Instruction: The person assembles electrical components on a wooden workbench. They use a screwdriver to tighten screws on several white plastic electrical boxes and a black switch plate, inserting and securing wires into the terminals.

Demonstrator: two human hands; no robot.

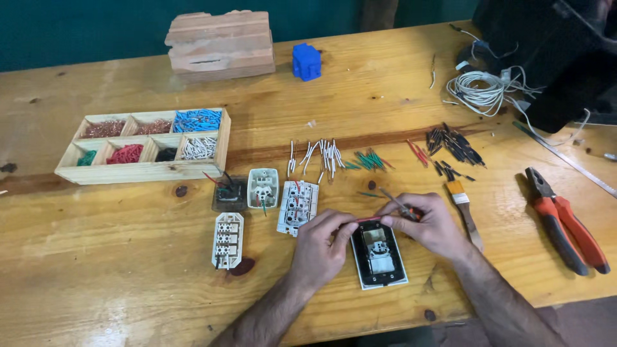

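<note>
The left hand (pixel 319 247) covers the near-left corner of the black socket module (pixel 378 256). The right hand (pixel 429 225) hides most of the small tool (pixel 395 202) it grips. Both forearms run off the bottom edge. A dark bag (pixel 546 58) is cut off at the top right.

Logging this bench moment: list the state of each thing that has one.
Black rectangular socket module: face up, flat on table.
Thin red wire: pinched by left hand.
Right hand: gripping small screwdriver.
Red-handled pliers: lying untouched.
Wooden compartment tray: filled with sorted wires.
</note>
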